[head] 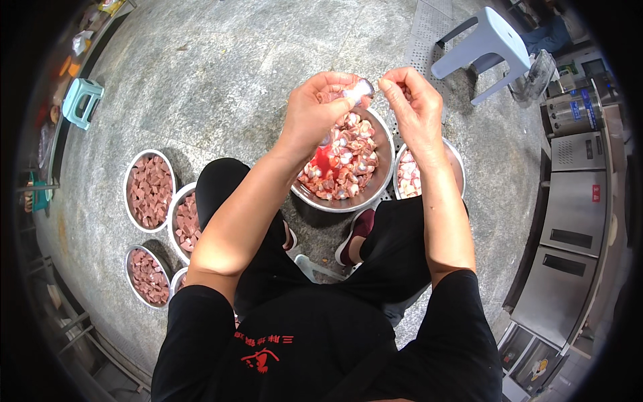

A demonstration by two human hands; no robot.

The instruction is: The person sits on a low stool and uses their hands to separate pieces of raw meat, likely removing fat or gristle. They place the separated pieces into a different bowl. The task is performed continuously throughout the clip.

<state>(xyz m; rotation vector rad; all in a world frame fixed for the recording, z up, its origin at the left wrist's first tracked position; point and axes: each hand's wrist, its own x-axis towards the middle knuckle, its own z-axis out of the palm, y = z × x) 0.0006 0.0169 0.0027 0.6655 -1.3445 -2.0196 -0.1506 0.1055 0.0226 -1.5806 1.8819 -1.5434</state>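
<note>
A shiny raw gizzard (360, 92), probably poultry, is held between the thumb and fingers of my left hand (319, 103). Close to its right side, my right hand (414, 98) has thumb and forefinger pinched together; no object can be made out between the tips. Both hands are over the far rim of a large metal basin (384, 145). Raw gizzards (359, 168) fill much of that basin, around a pool of red liquid (324, 162). Under my right forearm is a second metal basin (453, 161) holding pale pink meat pieces (408, 176), partly hidden.
Several metal bowls of dark red cubes, such as this bowl (149, 191), stand on the floor at left. A blue-grey plastic stool (495, 40) stands far right, a small teal stool (83, 103) far left. Steel cabinets (575, 211) line the right side. Perforated drain covers (427, 50) cross the floor.
</note>
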